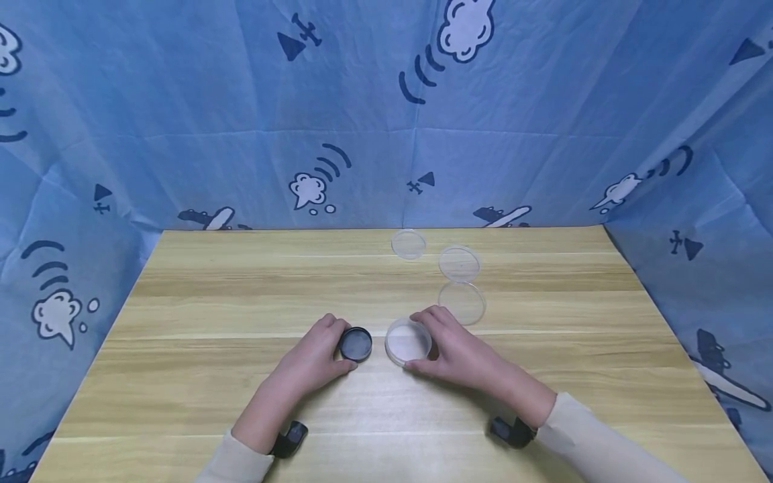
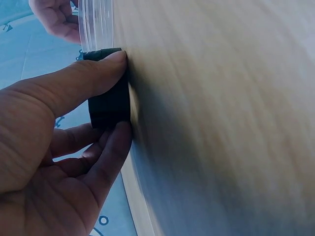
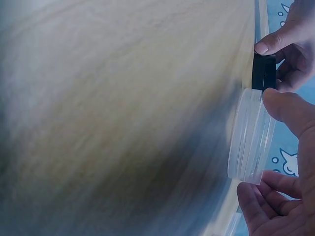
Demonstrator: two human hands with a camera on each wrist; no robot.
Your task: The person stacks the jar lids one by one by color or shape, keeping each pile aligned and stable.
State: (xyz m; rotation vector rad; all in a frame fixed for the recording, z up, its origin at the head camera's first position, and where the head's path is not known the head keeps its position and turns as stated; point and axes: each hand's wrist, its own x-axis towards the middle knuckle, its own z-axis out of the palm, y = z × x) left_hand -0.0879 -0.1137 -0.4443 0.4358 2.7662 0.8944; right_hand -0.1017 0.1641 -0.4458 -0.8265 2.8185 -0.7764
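Note:
My left hand [image 1: 317,353] grips a small black round container [image 1: 356,345] between thumb and fingers, low at the wooden tabletop. In the left wrist view the thumb lies along the wall of the black container [image 2: 109,98], with the fingers at its other side. To its right my right hand [image 1: 454,349] holds a wider, shallow clear round dish [image 1: 408,342], thumb on the near side and fingers on the far side. Ridges run round the wall of the clear dish [image 3: 251,137] in the right wrist view. A narrow gap separates the two in the head view.
Beyond the right hand, three thin clear discs lie on the wooden table [image 1: 241,288]: a far disc [image 1: 408,244], a middle disc [image 1: 459,263] and a near disc [image 1: 462,303]. A blue patterned curtain [image 1: 362,87] stands behind the table and along both sides.

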